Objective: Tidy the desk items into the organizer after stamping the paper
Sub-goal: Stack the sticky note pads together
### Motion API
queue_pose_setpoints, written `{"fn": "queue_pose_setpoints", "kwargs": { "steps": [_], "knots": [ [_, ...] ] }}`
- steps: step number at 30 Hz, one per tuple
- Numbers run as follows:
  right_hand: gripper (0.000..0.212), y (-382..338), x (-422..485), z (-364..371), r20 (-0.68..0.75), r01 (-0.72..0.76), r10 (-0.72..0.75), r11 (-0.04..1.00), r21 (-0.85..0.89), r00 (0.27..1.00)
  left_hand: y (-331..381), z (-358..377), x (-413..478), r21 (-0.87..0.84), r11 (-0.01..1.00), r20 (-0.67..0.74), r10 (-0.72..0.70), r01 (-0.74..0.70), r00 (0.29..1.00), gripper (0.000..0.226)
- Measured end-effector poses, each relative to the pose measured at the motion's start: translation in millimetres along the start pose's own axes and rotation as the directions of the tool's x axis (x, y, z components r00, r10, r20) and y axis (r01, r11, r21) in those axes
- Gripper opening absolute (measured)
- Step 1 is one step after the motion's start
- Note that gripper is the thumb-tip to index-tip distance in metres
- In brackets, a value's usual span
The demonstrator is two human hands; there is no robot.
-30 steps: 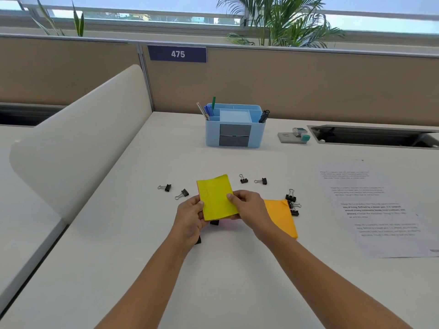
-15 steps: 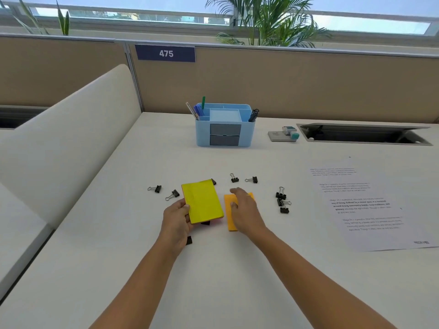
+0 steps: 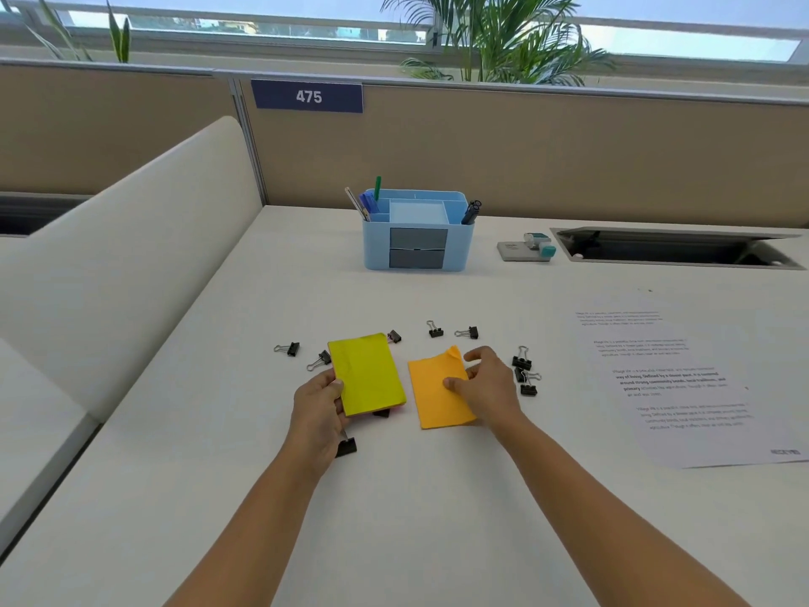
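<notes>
My left hand (image 3: 318, 413) grips a yellow sticky-note pad (image 3: 366, 373) by its lower left edge, just above the desk. To its right an orange sticky-note pad (image 3: 437, 392) lies on the desk with its top corner curled. My right hand (image 3: 486, 387) rests on the orange pad's right side, thumb pressing on it, fingers around its edge. Several black binder clips (image 3: 523, 371) lie scattered around both pads. The blue organizer (image 3: 418, 232) stands at the back centre with pens in it. The printed paper (image 3: 683, 383) lies to the right.
A small stamp with a teal cap (image 3: 527, 247) sits right of the organizer. An open cable tray (image 3: 674, 248) is sunk into the desk at the back right. A cream curved divider (image 3: 122, 256) bounds the left side. A tan partition runs along the back.
My right hand let go of the yellow pad and moved right onto the orange pad. The left hand kept the yellow pad and shifted it slightly left.
</notes>
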State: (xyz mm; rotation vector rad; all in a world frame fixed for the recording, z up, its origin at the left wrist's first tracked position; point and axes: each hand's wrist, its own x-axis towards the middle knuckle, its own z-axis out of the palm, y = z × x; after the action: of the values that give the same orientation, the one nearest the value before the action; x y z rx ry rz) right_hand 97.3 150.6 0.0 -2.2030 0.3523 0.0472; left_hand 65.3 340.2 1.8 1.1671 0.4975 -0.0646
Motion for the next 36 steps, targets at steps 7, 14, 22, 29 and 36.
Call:
{"fn": "queue_pose_setpoints", "kwargs": {
  "steps": [7, 14, 22, 29, 36],
  "knots": [
    [0.027, -15, 2, -7, -0.019, 0.068, -0.065, 0.935, 0.348, 0.998, 2, 6, -3, -0.009, 1.0, 0.022, 0.004, -0.004, 1.0, 0.035],
    [0.021, -30, -12, -6, -0.124, 0.395, -0.388, 0.772, 0.498, 0.913, 4, 13, -8, -0.006, 1.0, 0.059, -0.029, 0.029, 0.998, 0.035],
    [0.046, -15, -9, -1, 0.037, 0.49, -0.556, 0.76, 0.428, 0.83, 7, 12, -10, 0.022, 0.999, 0.072, -0.042, 0.041, 0.997, 0.035],
    [0.047, -11, -10, 0, 0.133, 0.445, -0.534, 0.797, 0.408, 0.835, 9, 11, -11, 0.05, 0.997, 0.157, -0.073, 0.066, 0.985, 0.034],
    [0.05, -6, -8, 4, 0.217, 0.457, -0.542, 0.821, 0.342, 0.812, 8, 14, -12, 0.086, 0.994, 0.205, -0.085, 0.069, 0.975, 0.033]
  ]
}}
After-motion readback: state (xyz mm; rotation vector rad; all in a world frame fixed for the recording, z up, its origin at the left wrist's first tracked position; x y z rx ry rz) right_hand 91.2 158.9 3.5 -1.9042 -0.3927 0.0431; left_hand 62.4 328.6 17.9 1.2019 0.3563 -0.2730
